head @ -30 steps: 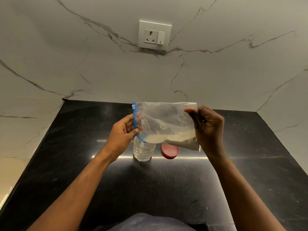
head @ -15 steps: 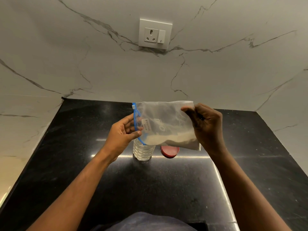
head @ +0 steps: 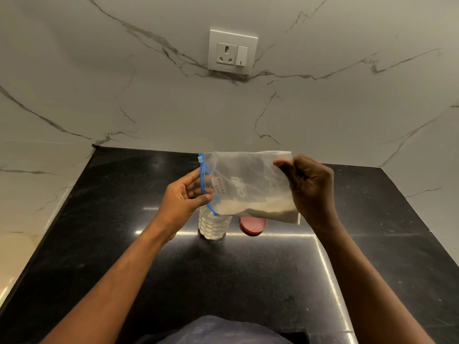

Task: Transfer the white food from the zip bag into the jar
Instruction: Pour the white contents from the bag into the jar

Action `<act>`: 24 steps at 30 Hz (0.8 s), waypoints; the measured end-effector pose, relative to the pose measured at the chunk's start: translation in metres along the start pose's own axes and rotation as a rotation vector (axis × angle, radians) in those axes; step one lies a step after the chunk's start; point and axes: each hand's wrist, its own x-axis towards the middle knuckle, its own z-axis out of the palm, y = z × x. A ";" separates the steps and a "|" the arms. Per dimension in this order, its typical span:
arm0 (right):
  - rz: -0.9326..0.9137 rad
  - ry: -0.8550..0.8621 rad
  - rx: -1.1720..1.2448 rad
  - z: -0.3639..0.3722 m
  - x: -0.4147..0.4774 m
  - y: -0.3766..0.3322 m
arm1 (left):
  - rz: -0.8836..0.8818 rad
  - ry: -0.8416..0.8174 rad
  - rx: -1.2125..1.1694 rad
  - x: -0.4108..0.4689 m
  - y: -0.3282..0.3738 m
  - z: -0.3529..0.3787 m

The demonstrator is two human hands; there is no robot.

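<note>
A clear zip bag [head: 246, 180] with a blue zip strip is held sideways above the counter, zip end at the left. White powder [head: 255, 209] lies along its lower edge. My left hand [head: 181, 199] pinches the zip end, and my right hand [head: 310, 192] grips the bag's closed end. Directly under the zip corner stands a clear ribbed jar [head: 214, 225] with white powder inside; its mouth is hidden by the bag. A red lid [head: 252, 225] lies on the counter just right of the jar.
The black stone counter [head: 236, 281] is bounded by marble walls at the back, left and right. A white socket with a switch [head: 232, 52] sits on the back wall. Its front edge runs near my body.
The bag's right end has risen slightly with my right hand. The jar holds more white powder than before. My left hand stays at the zip end.
</note>
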 end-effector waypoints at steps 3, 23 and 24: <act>-0.016 -0.001 -0.014 0.001 0.000 -0.002 | 0.010 0.012 -0.007 0.000 -0.001 -0.001; -0.063 -0.064 -0.075 -0.002 0.007 -0.011 | 0.019 0.038 -0.053 -0.002 0.004 0.001; -0.064 -0.061 -0.086 -0.003 0.008 -0.011 | 0.021 0.039 -0.053 -0.002 0.003 0.002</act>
